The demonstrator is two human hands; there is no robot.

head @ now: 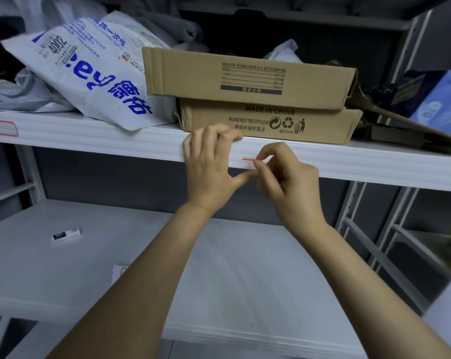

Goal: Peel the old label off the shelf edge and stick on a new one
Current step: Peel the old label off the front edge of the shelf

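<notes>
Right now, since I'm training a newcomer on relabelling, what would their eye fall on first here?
Two hands meet at the middle of the white shelf edge: the right hand pinches a red-edged label while the left hand grips the edge beside it. Just above, two stacked cardboard boxes sit on the shelf, with a white mailer bag printed in big blue characters leaning to their left.

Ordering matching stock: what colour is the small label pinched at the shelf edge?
The small paper label is white with a red stripe, pinched by the right hand; head view.
</notes>
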